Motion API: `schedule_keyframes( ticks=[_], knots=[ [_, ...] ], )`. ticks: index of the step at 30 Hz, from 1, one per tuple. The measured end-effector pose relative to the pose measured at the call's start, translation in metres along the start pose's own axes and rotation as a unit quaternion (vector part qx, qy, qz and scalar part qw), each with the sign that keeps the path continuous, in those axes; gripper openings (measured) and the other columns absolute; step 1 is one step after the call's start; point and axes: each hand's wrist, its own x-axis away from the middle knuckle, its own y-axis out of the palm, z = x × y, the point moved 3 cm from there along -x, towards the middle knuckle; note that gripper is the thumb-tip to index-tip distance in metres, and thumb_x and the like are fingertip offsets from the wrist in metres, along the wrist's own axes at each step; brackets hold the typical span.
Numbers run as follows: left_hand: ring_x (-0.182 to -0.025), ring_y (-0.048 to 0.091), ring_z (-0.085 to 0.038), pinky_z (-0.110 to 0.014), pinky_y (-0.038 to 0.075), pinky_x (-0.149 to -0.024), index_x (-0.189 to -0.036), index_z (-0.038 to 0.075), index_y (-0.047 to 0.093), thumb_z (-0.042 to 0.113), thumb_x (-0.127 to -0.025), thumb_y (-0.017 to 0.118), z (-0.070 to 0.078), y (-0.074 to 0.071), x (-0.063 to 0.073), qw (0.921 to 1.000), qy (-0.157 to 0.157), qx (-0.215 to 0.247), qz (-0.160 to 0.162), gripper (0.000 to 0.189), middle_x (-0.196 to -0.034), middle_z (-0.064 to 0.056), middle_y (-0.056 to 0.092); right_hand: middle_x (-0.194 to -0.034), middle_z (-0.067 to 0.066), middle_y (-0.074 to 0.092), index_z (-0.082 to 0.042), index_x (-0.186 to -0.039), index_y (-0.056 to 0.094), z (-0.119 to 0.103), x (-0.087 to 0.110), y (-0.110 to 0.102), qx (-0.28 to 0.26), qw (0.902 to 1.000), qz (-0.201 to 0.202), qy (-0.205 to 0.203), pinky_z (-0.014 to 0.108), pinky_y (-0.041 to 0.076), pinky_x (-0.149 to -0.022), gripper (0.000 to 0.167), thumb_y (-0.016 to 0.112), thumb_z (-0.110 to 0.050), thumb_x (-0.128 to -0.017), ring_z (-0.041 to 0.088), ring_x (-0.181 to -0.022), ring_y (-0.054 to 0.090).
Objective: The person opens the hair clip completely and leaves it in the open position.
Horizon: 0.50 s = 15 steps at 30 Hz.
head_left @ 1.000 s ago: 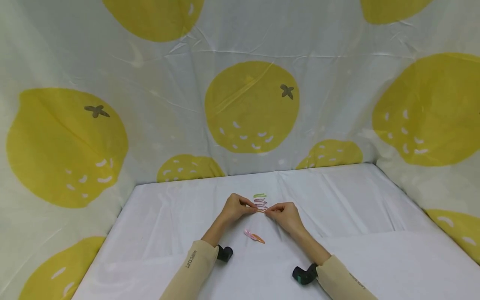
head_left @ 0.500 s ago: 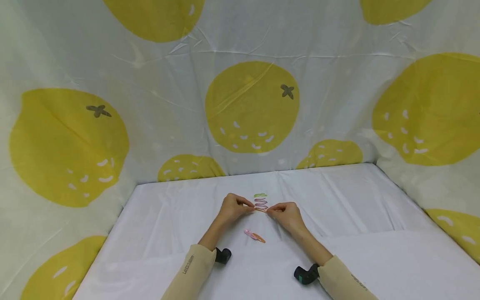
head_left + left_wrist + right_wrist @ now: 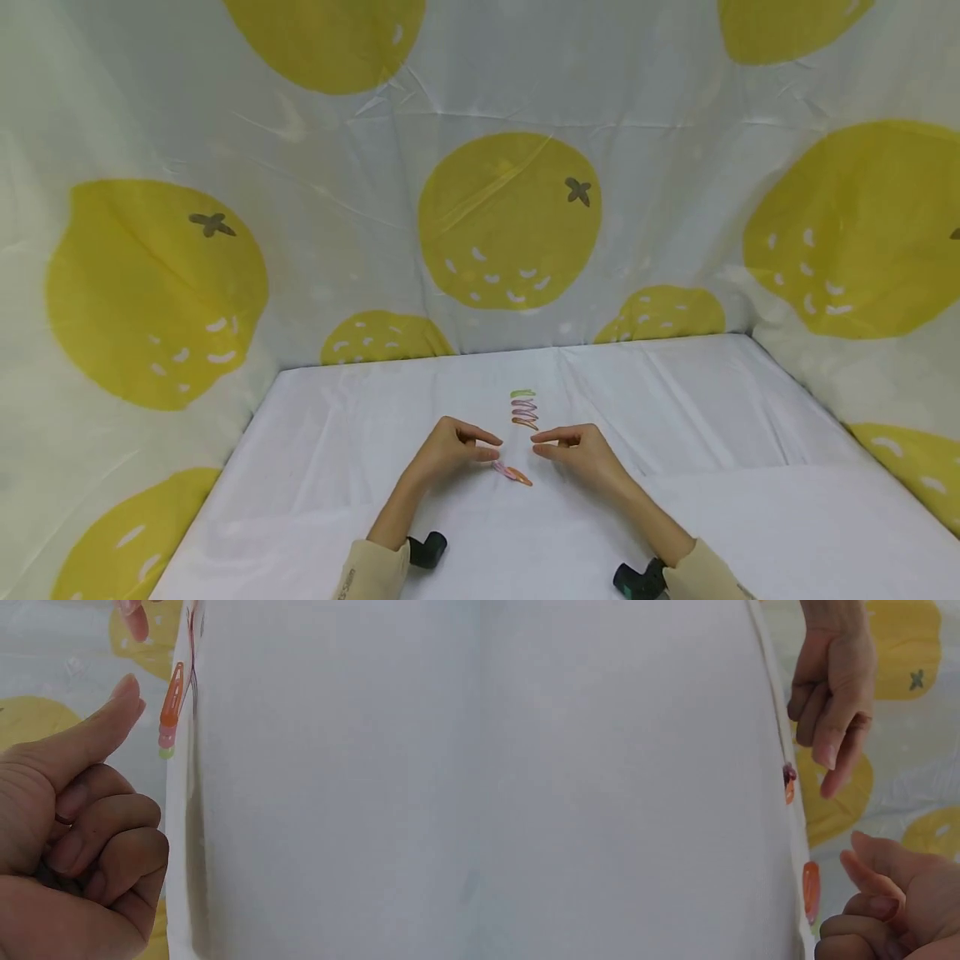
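A column of snap hair clips lies on the white cloth in the head view: a green clip (image 3: pixel 522 392) at the far end, pink-purple clips (image 3: pixel 524 409) in the middle and an orange clip (image 3: pixel 525 423) nearest. Closer to the person, a pink clip (image 3: pixel 502 469) and another orange clip (image 3: pixel 521 477) overlap each other. My left hand (image 3: pixel 452 447) hovers beside the pink clip, thumb and forefinger apart and holding nothing. Opposite it, my right hand (image 3: pixel 576 450) also has a gap between thumb and forefinger and holds nothing. In the left wrist view, the left hand's other fingers are curled in.
The white cloth (image 3: pixel 675 517) covers the table and shows creases. Behind and at both sides hangs a pale curtain (image 3: pixel 660 183) printed with yellow lemons. Black wrist cameras (image 3: pixel 427 550) stick out from the beige sleeves (image 3: pixel 375 571).
Both hands have let go of the nearest orange clip in the column and drawn back toward the person. That clip lies at the column's near end. The head view has shifted slightly.
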Motion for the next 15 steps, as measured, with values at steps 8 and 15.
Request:
schedule_keyframes(
  ticks=[8, 15],
  knots=[
    [-0.056, 0.033, -0.007, -0.020, 0.026, -0.051, -0.101, 0.006, 0.084, 0.012, -0.080, 0.088, 0.001, 0.005, 0.007, 0.9993, 0.026, -0.010, -0.026, 0.022, -0.055, 0.007, 0.042, -0.059, -0.007, 0.048, -0.008, -0.110, 0.082, 0.000, 0.013, 0.012, -0.010, 0.9973, -0.064, -0.036, 0.018, 0.033, -0.052, 0.029, 0.083, -0.025, -0.087, 0.001, -0.054, 0.039],
    [-0.058, 0.035, -0.008, -0.020, 0.027, -0.052, -0.103, 0.005, 0.083, 0.006, -0.077, 0.088, 0.001, 0.005, 0.011, 0.9993, 0.011, -0.012, -0.034, 0.026, -0.056, 0.007, 0.044, -0.055, -0.006, 0.047, -0.008, -0.103, 0.083, 0.004, 0.014, 0.017, -0.005, 0.9970, -0.066, -0.041, 0.017, 0.030, -0.049, 0.023, 0.085, -0.021, -0.084, 0.001, -0.050, 0.035]
  ],
)
